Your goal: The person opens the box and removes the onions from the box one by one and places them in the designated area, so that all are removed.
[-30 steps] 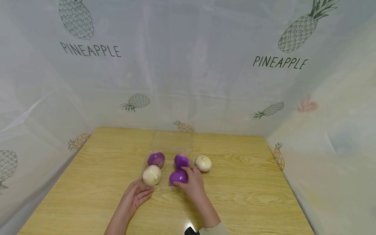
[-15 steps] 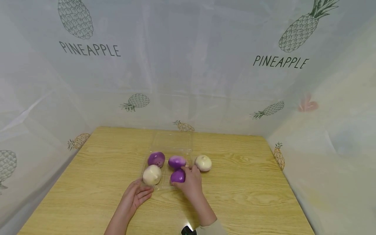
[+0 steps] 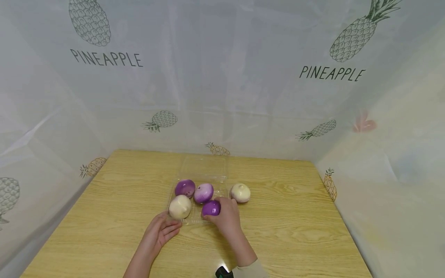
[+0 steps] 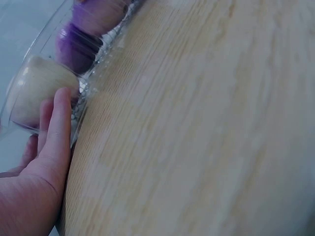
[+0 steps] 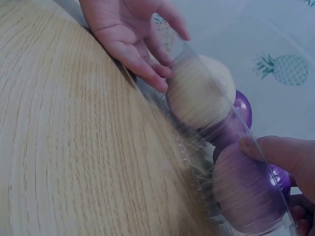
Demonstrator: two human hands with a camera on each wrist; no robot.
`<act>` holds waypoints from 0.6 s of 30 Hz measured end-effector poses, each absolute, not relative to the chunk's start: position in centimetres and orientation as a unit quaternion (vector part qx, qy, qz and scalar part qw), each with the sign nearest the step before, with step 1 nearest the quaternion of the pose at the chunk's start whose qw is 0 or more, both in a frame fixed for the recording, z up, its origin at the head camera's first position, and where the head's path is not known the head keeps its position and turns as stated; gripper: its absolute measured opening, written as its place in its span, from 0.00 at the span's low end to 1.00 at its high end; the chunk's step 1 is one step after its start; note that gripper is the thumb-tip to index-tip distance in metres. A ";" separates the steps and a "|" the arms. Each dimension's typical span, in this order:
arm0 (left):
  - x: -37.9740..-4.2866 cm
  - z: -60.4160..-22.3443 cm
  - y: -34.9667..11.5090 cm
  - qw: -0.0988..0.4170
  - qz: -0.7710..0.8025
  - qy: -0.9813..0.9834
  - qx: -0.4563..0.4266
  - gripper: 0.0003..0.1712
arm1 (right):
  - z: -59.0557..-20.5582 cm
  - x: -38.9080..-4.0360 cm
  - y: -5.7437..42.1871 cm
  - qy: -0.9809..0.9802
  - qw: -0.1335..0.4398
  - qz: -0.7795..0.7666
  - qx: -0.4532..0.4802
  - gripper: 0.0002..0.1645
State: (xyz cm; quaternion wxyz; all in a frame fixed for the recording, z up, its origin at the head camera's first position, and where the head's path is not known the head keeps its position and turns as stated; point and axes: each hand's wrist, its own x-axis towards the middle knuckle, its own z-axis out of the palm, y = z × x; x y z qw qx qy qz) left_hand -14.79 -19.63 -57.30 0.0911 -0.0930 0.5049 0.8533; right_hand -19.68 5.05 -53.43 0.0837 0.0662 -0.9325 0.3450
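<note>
A clear plastic clamshell box [image 3: 196, 221] lies with its lid [image 3: 203, 166] folded back. Inside, a whitish onion [image 3: 179, 207] sits front left and a purple onion [image 3: 185, 188] behind it. A lighter purple onion [image 3: 203, 193] rests near the middle. My right hand [image 3: 229, 216] holds another purple onion [image 3: 211, 208] at the front right between thumb and fingers; its thumb [image 5: 270, 149] reaches over the rim in the right wrist view. My left hand [image 3: 158, 231] touches the box's front left corner, fingers fairly straight along the wall beside the whitish onion [image 4: 39, 83].
A second whitish onion [image 3: 240, 193] lies on the wooden table [image 3: 295, 216] just right of the box. Pineapple-printed sheeting [image 3: 236, 96] hangs behind the table and at both sides. A small black object [image 3: 223, 272] shows by the right sleeve.
The lighter purple onion has rolled left from the back right of the box toward the middle, turning its paler side up. Both hands stay nearly in place.
</note>
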 end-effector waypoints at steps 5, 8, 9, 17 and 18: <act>-14.8 -57.2 -19.6 0.090 0.851 0.510 -0.088 0.28 | -53.0 -19.7 5.4 -0.910 0.056 0.409 0.035 0.39; -14.8 -57.1 -19.6 0.092 0.851 0.510 -0.087 0.29 | -52.6 -19.6 5.7 -0.885 0.042 0.462 0.026 0.40; -14.7 -57.1 -19.6 0.091 0.850 0.511 -0.086 0.29 | -52.6 -19.6 5.8 -0.878 0.037 0.476 0.027 0.40; -14.6 -57.1 -19.6 0.092 0.848 0.513 -0.091 0.29 | -52.4 -19.3 6.4 -0.845 0.029 0.533 0.042 0.38; -14.6 -57.1 -19.6 0.093 0.849 0.513 -0.092 0.30 | -52.3 -19.2 6.4 -0.842 0.031 0.537 0.041 0.38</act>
